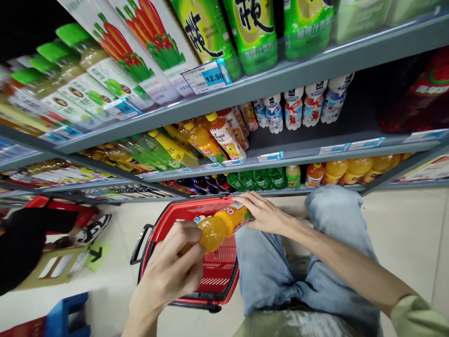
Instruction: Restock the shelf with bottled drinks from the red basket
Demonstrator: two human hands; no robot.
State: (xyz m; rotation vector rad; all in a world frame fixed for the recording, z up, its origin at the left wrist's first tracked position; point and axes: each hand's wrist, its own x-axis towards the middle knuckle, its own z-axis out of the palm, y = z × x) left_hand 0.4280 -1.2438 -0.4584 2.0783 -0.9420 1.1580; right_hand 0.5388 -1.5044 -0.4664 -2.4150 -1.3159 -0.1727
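An orange juice bottle (213, 232) lies tilted between my two hands, over a red shopping basket (214, 271). My left hand (178, 262) is closed around the bottle's neck end, so its cap is hidden. At the other end, my right hand (261, 213) grips the base, with its fingers across the orange label. Part of another small item with a blue and white top (199, 218) shows inside the basket, mostly covered by the juice bottle. The basket stands on the floor just left of my knees.
Shelves of drinks rise in front, with juice bottles (226, 135), small white bottles (293, 107) and green soda bottles (261, 179). A grey shelf edge (252, 96) runs above my hands. At left are another person's shoe (94, 229), a yellow stool (52, 267) and a blue plastic object (68, 316).
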